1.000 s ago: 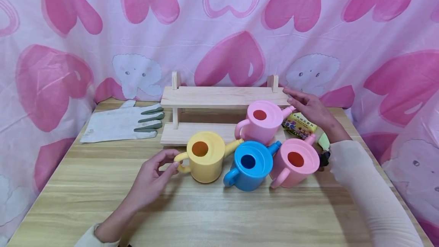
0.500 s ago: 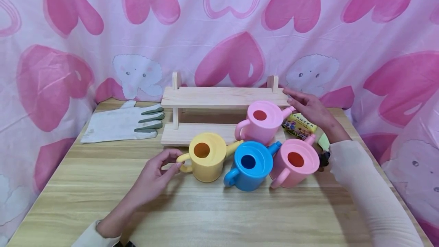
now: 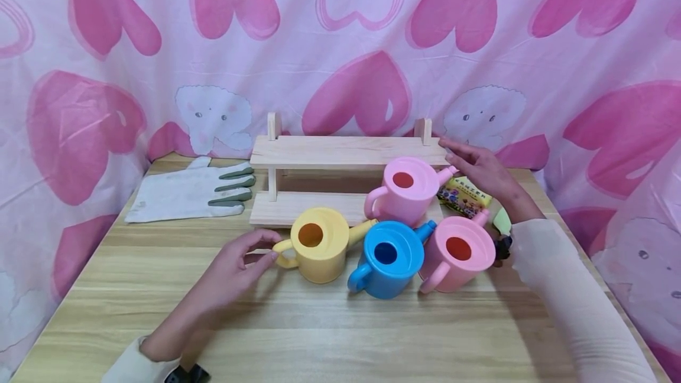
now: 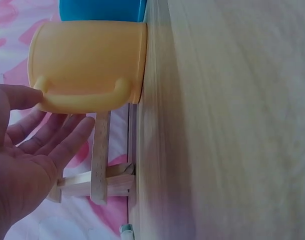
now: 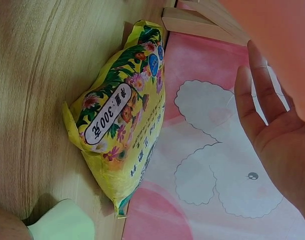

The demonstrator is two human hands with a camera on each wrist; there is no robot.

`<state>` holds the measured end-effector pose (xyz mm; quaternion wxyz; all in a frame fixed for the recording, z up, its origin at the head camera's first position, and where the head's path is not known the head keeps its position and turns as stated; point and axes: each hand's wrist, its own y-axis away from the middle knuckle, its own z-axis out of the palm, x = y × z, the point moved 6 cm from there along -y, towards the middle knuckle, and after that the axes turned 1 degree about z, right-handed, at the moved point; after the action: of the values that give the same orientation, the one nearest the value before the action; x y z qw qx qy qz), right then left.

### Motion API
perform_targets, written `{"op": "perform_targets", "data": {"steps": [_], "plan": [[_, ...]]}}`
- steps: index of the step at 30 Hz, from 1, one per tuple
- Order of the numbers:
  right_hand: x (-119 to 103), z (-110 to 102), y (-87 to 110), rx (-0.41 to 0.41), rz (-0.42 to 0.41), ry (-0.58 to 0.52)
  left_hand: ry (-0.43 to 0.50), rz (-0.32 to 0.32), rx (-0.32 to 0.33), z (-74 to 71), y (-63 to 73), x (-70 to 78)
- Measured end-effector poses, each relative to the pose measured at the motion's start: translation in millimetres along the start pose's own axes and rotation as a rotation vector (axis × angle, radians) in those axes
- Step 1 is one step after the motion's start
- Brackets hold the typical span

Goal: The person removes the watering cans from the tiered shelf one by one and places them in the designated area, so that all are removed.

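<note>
My left hand (image 3: 236, 270) pinches the handle of a yellow watering can (image 3: 321, 253), which stands upright on the table; the left wrist view shows the thumb on the handle (image 4: 82, 102). Right of it stands a blue watering can (image 3: 391, 268), then a salmon-pink one (image 3: 460, 259). A lighter pink watering can (image 3: 407, 194) is behind them, in front of the wooden two-tier shelf (image 3: 346, 151). My right hand (image 3: 481, 173) has its fingers stretched to the shelf's right end, beside the light pink spout. Whether they touch the shelf I cannot tell.
A yellow flowered packet (image 5: 125, 110) lies under the right hand. A light green object (image 5: 65, 222) is near it, partly hidden. White-and-grey work gloves (image 3: 186, 191) lie at the left. A pink heart-patterned curtain (image 3: 356, 93) closes off the back.
The yellow watering can shifts slightly right, then slightly back left, with the left hand at its handle. The right hand and the other cans stay in place.
</note>
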<state>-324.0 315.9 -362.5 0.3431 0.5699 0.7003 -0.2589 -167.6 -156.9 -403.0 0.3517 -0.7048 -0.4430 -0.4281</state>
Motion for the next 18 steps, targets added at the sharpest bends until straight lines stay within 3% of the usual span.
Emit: {"op": "perform_targets", "data": {"steps": [4, 7, 14, 18], "plan": [[0.1, 0.2, -0.5, 0.000, 0.001, -0.004, -0.052, 0.040, 0.012, -5.6, -4.5, 5.1], [0.0, 0.7, -0.8, -0.002, -0.006, -0.013, -0.105, 0.105, 0.035, -11.1, -9.7, 14.9], [-1.2, 0.6, 0.5, 0.002, -0.016, -0.025, -0.201, 0.312, 0.070, -22.1, -30.2, 51.1], [-2.4, 0.3, 1.0, 0.002, -0.020, -0.027, -0.222, 0.439, 0.025, -20.6, -46.1, 70.0]]}}
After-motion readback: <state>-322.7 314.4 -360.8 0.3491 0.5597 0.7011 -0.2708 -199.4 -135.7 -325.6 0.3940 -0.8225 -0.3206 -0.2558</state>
